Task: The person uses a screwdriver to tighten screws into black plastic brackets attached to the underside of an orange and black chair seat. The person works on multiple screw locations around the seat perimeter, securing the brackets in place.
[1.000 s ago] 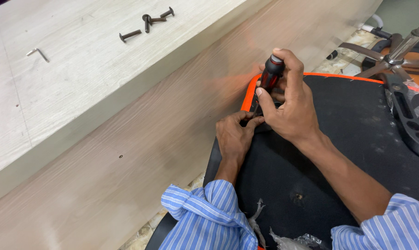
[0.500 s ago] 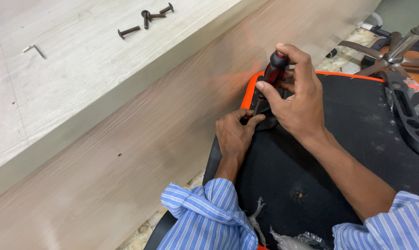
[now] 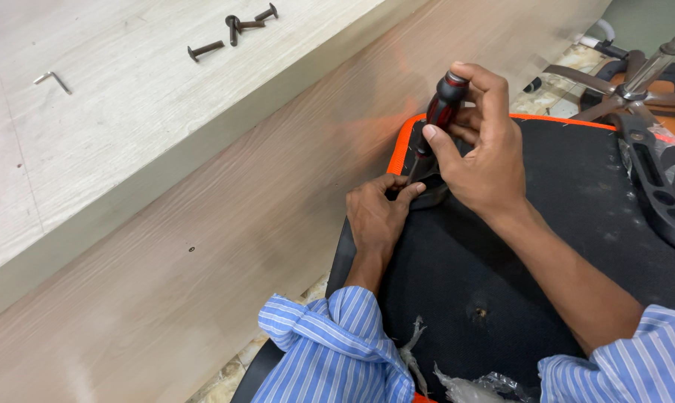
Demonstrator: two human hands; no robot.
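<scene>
Nearest, two blue-and-white striped shirt sleeves (image 3: 337, 351) rolled at the forearms, with scraps of clear plastic wrap (image 3: 472, 384) between them. Under both arms, a black fabric chair seat with an orange edge (image 3: 501, 298), lying flat, a small hole near its near end.

Left hand (image 3: 375, 216) pressed down at the seat's far edge, fingers curled shut around a dark fitting (image 3: 431, 195) at the foot of the tool; exactly what is pinched there cannot be told. Right hand (image 3: 483, 149) wrapped tight around a red-and-black handled screwdriver (image 3: 442, 108), grip closed, thumb along the handle's side, index finger hooked over the top cap. Screwdriver nearly upright, tilted slightly right at the top, shaft running down to the fitting just beside the left fingertips.

Compared with half a second earlier: same closed grip, index finger now more over the cap, handle tilt barely changed, left hand unmoved.

Beyond the hands, a long pale wood-grain panel (image 3: 203, 246) running diagonally, touching the seat's orange edge. Behind it, a lighter wood-grain surface (image 3: 129, 112) carrying four dark bolts (image 3: 233, 26) in a loose cluster and, well apart to the left, a small silver hex key (image 3: 52, 78). Far right, a black plastic chair armrest (image 3: 662, 194) lying on the seat, and a dark metal chair base with spokes (image 3: 621, 82) on the tiled floor.
</scene>
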